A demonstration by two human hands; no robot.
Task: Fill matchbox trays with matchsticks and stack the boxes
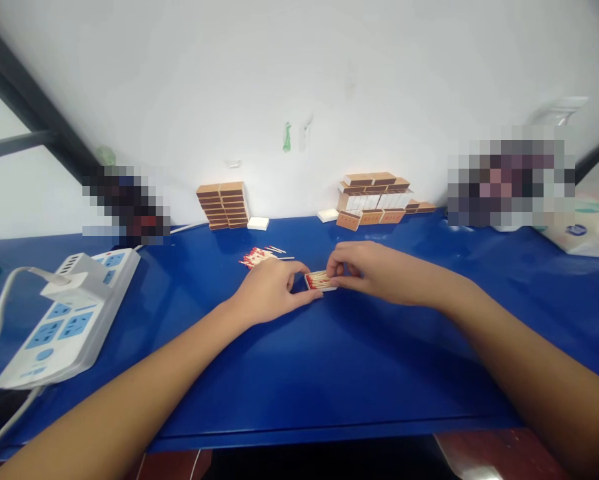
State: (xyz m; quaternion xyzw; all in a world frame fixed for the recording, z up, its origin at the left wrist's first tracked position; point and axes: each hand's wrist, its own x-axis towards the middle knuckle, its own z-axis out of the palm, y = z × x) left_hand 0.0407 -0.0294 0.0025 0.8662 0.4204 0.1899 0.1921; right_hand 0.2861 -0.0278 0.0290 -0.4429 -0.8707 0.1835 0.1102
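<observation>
A small white matchbox tray [320, 281] holding red-tipped matches lies on the blue table [299, 373]. My left hand [274, 290] grips the tray's left end between thumb and fingers. At the tray's right end, my right hand [362, 270] has its fingers pinched together over the matches; whether a match is between them is too small to tell. A loose pile of red-tipped matches [257, 256] lies just beyond my left hand, partly hidden by it.
Stacked matchboxes [223, 205] and a white tray [258, 224] stand by the wall at the left. More boxes [374, 200] are piled at the right beside another white tray [328, 215]. A power strip [79, 320] with a cable lies at the left; a plastic bag [586, 207] is far right.
</observation>
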